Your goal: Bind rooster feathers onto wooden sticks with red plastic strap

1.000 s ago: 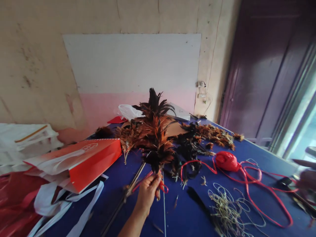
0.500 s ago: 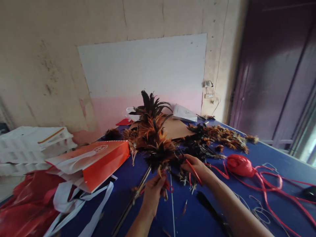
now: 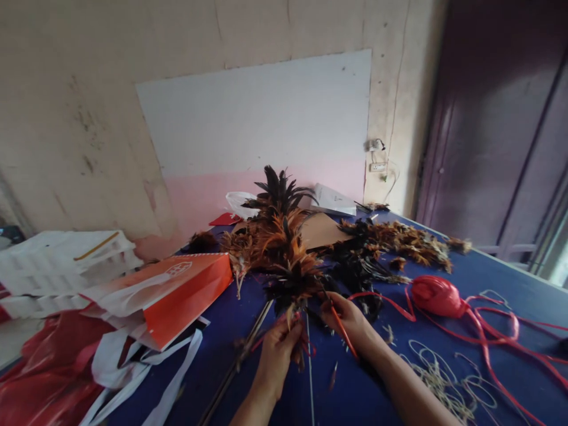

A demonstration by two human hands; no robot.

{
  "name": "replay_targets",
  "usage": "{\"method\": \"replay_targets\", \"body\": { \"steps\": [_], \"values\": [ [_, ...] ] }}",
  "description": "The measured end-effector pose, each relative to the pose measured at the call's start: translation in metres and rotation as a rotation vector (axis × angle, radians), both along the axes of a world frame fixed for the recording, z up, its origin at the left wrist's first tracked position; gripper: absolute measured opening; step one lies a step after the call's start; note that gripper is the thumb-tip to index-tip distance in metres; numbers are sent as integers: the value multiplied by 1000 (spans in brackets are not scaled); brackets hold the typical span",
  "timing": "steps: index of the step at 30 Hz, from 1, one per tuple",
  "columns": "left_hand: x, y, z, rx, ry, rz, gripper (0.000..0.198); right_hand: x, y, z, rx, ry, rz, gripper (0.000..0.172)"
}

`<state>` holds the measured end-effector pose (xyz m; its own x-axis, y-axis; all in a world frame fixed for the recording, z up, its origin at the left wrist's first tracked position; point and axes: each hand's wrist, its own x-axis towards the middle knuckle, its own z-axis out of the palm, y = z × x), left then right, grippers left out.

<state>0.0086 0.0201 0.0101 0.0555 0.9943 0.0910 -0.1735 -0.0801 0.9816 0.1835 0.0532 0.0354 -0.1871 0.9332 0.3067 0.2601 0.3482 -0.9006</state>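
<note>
In the lower middle, my left hand (image 3: 278, 343) is closed around the base of a feather duster (image 3: 288, 248). Black feathers top the duster, with orange-brown ones below and a dark ring near the grip. Just to the right, my right hand (image 3: 346, 316) grips a thin tool with an orange-red handle (image 3: 342, 331). The tool's dark end points towards the lower feathers; its exact kind is unclear. Red plastic string shows by my left fingers and runs from a red string ball (image 3: 437, 296) to near my right hand.
Loose brown and black feathers (image 3: 399, 239) cover the blue table's right back. An orange paper bag (image 3: 186, 302) and a red plastic bag (image 3: 48, 361) lie left. Tangled pale string (image 3: 437, 378) is at lower right; a thin stick (image 3: 231, 370) lies left of my left hand.
The feather duster has shifted slightly right in view. My right hand has moved a little down and left with the tool, and more of the pale string shows beside the forearm.
</note>
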Motion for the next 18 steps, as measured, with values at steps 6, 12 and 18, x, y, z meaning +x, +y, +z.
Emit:
{"method": "replay_targets", "body": {
  "steps": [6,12,18],
  "values": [
    [4,-1,-6,25,106,-54,35,5,-2,9,9,67,-118,32],
    [6,-1,-6,31,168,-73,36,5,-1,6,-18,166,-152,33],
    [7,-3,-8,-5,220,-115,40,8,0,9,39,214,-180,34]
  ]
}}
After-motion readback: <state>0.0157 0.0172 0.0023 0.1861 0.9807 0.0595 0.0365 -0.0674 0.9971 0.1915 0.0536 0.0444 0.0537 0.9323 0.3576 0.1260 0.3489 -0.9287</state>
